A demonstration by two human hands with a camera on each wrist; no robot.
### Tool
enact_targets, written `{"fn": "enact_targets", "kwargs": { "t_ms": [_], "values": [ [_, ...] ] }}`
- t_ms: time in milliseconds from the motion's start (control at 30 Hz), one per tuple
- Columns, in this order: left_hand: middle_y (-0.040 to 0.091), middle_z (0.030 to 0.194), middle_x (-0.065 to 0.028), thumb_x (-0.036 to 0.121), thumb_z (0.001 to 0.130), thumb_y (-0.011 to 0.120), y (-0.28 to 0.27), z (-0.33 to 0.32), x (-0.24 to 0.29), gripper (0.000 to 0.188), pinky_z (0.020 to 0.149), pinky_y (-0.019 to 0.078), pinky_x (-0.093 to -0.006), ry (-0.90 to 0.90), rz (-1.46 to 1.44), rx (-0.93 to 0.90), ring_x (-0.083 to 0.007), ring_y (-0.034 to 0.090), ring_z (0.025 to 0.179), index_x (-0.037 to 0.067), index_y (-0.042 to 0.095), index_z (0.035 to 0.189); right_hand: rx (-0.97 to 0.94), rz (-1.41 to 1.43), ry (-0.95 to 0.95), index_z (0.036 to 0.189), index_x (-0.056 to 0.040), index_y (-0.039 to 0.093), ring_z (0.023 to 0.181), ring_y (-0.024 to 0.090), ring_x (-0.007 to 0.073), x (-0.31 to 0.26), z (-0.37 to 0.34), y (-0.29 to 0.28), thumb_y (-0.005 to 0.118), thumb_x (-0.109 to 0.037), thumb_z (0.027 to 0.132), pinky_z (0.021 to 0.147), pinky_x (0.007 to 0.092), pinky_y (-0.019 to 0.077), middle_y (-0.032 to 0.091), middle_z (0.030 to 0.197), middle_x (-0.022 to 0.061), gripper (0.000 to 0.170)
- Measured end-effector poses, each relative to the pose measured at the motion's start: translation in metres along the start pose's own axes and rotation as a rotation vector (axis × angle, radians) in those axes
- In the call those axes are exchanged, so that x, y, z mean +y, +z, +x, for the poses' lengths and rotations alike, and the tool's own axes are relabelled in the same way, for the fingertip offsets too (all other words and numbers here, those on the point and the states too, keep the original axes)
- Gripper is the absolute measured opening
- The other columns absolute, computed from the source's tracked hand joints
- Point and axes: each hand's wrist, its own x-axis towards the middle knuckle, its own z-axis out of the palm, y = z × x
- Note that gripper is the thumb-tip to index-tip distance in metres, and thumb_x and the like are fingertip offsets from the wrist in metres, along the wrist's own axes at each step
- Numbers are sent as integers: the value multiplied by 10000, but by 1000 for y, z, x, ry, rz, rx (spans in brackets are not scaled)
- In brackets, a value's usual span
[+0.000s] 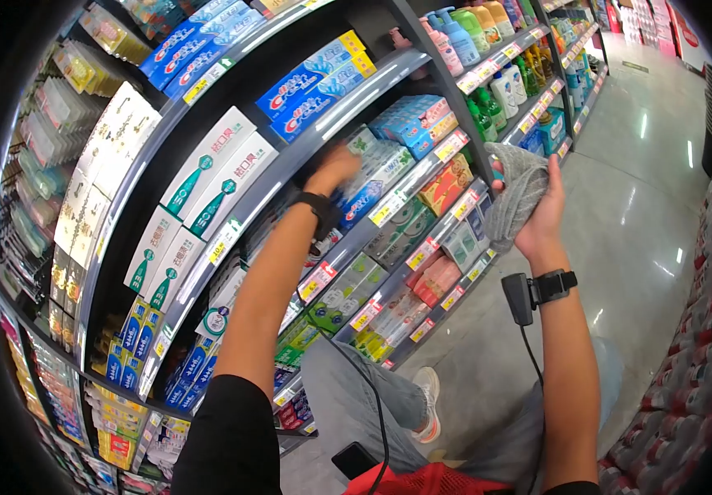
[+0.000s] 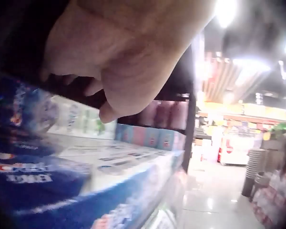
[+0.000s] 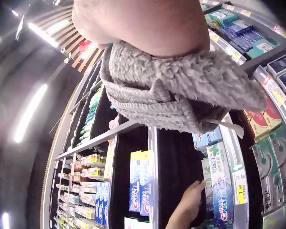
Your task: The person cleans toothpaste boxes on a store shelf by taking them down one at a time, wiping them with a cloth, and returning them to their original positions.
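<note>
My left hand [image 1: 335,172] reaches into a middle shelf, over blue-and-white toothpaste boxes [image 1: 362,203]. In the left wrist view, that hand [image 2: 119,57] is above the boxes [image 2: 43,183], fingers relaxed and pointing down, thumb near a white-and-green box [image 2: 76,117]. Its fingertips are near the boxes' side in the right wrist view; contact is unclear. My right hand [image 1: 544,219] grips a fuzzy grey cloth item [image 1: 516,194], raised beside the shelf. The right wrist view shows the item [image 3: 148,90] bunched under the hand [image 3: 143,21].
Large white boxes [image 1: 220,173] and blue boxes [image 1: 314,87] stand on the shelf above. Pump bottles [image 1: 455,37] line shelves further along. A tiled floor [image 1: 644,165] runs beside the shelving, with stacked wrapped packs [image 1: 694,355] at the right. A black cable hangs near each forearm.
</note>
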Motion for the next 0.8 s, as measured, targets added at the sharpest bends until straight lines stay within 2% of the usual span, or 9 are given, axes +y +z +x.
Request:
{"fn": "enact_targets", "kwargs": {
  "t_ms": [67,133,167,200,333,467,533,633,800],
  "values": [
    [617,1291,-256,359,876,656,-13,-28,38,487,1053,442,-466,344,138,33,-378,530,1284,50,667,1252,-40,18,-7,1238,12,629,849,695,241,0,2,0,379,-592,1018,748,361,561,720,1104,164,690],
    [657,1175,-247,366,844,690,-18,-84,81,430,969,477,-491,617,-159,103,-392,596,1145,49,715,1134,-63,-26,-10,1248,15,624,897,701,259,0,-1,3,397,-581,1019,794,379,566,710,1134,172,677],
    [663,1133,-264,384,849,694,-14,-107,104,399,909,503,-488,582,-313,-17,-409,628,1073,48,719,1063,-81,-64,-23,1250,8,626,948,699,262,1,0,-2,435,-553,1019,821,392,570,704,1154,167,636],
    [695,1073,-228,433,901,687,-30,-127,133,535,910,512,-428,571,-308,-326,-377,662,984,-14,648,1193,-96,-67,-8,1250,8,626,948,699,262,3,1,-3,435,-553,1019,821,392,570,704,1154,167,636],
    [696,1058,-240,446,899,707,5,-192,167,555,819,530,-425,617,-711,-363,-349,693,928,-24,634,1183,28,-131,-42,1247,-17,624,954,691,233,14,-3,4,521,-500,1000,787,364,565,706,1137,139,551],
    [693,1043,-243,324,888,726,30,-224,189,414,794,524,-429,439,-885,-320,-350,687,910,-35,629,1069,61,-365,78,1289,-29,595,827,641,149,14,-10,-2,582,-504,964,718,293,533,698,1113,129,575],
    [688,1023,-240,270,880,725,34,-232,190,352,785,520,-432,355,-972,-287,-367,678,886,-36,622,1018,30,-595,-114,1325,-29,570,864,622,149,17,-10,0,591,-520,955,769,301,509,691,1100,115,615],
    [605,930,-226,157,819,699,22,-248,197,255,766,487,-480,467,-832,12,-431,599,876,-36,573,926,50,-618,-173,1383,-28,517,1059,617,180,17,-4,-4,573,-548,964,878,332,461,629,1235,78,670],
    [577,1075,-197,189,834,712,-2,-266,193,303,823,487,-462,785,-755,70,-401,589,988,-24,561,988,90,-468,-187,1418,-57,487,1195,595,208,17,10,-23,525,-607,976,917,355,470,563,1357,47,707]
  ]
}}
